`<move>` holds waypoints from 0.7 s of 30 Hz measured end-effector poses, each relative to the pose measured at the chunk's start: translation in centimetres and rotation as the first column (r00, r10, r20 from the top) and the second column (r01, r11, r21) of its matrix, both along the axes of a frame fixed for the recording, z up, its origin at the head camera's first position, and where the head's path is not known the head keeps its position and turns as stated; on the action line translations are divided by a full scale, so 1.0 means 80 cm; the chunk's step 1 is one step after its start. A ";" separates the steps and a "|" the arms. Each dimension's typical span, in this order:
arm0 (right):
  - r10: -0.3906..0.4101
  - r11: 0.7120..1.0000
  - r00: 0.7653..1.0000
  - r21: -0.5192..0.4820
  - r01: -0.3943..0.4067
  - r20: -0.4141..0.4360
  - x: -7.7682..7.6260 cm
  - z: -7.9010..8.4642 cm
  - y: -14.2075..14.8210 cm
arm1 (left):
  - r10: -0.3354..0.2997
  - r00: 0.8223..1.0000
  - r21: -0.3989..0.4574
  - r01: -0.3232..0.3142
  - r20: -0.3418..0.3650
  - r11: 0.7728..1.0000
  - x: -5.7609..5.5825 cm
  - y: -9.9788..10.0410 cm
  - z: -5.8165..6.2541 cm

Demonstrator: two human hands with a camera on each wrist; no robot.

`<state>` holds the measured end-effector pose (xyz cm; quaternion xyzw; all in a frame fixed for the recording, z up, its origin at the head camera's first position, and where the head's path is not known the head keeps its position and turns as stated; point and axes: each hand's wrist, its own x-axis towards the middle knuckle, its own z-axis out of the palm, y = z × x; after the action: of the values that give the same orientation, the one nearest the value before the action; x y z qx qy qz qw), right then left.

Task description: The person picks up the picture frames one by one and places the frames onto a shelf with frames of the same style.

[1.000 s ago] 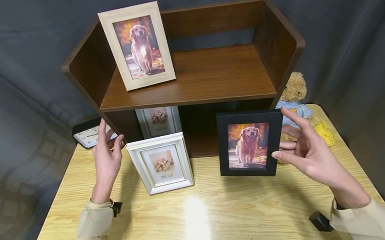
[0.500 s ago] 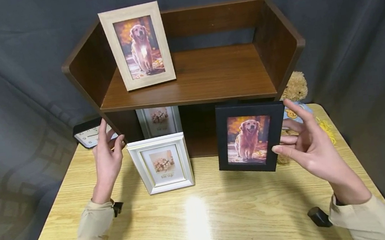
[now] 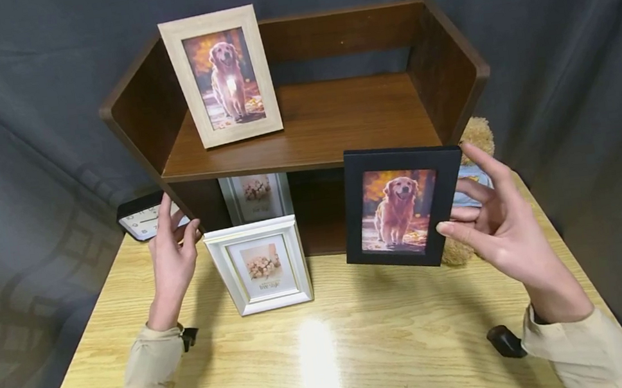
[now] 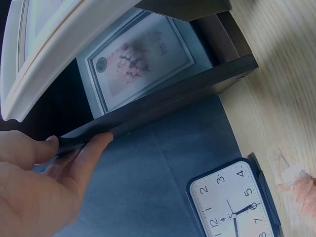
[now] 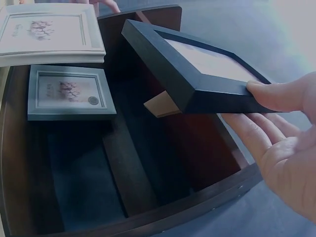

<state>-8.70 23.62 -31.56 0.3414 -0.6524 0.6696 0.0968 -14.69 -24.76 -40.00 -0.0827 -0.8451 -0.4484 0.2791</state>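
My right hand (image 3: pixel 504 228) pinches the right edge of a black picture frame (image 3: pixel 400 209) with a dog photo, thumb in front and fingers behind. The frame is raised over the table, before the lower opening of a dark brown shelf (image 3: pixel 360 117). Its back stand (image 5: pixel 163 104) juts out in the right wrist view. My left hand (image 3: pixel 174 262) grips the shelf's left side panel (image 4: pixel 163 101), thumb on one face and fingers on the other. Close by, a white picture frame (image 3: pixel 262 268) stands on the table. Behind it a grey-green frame (image 3: pixel 258 203) stands inside the lower compartment, partly hidden.
On the upper shelf, at the left, stands a beige picture frame (image 3: pixel 221 75) with a dog photo. A square clock (image 3: pixel 145 217) leans left of the shelf, and pinkish yarn (image 4: pixel 306 192) lies near it. A teddy bear (image 3: pixel 475 135) sits at the right, partly covered by my hand.
My right hand has lifted the black picture frame higher, and it now overlaps the front edge of the upper shelf in the head view. The left hand stays on the side panel.
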 end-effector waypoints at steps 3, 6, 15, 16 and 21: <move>-0.010 1.000 1.000 -0.013 0.010 -0.001 -0.001 0.003 -0.003 | 0.000 1.000 0.002 0.000 0.002 1.000 0.000 0.001 0.000; -0.029 1.000 1.000 -0.011 0.029 -0.001 -0.001 0.007 -0.006 | -0.005 1.000 0.006 0.005 -0.004 1.000 0.001 0.001 0.000; -0.129 0.992 0.991 0.020 0.128 0.029 0.001 0.022 -0.013 | -0.007 1.000 0.011 0.007 -0.007 1.000 0.002 0.001 -0.001; -0.121 0.993 0.992 0.008 0.121 0.024 0.001 0.023 -0.014 | -0.006 1.000 0.014 0.006 -0.007 1.000 0.002 0.001 -0.001; -0.128 0.991 0.992 -0.021 0.128 0.009 -0.003 0.028 -0.018 | -0.004 1.000 0.025 0.004 -0.006 1.000 0.001 0.002 -0.001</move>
<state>-8.93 22.17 -29.28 0.2951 -0.6662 0.6703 0.1408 -14.64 -24.57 -40.05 -0.0823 -0.8384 -0.4593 0.2818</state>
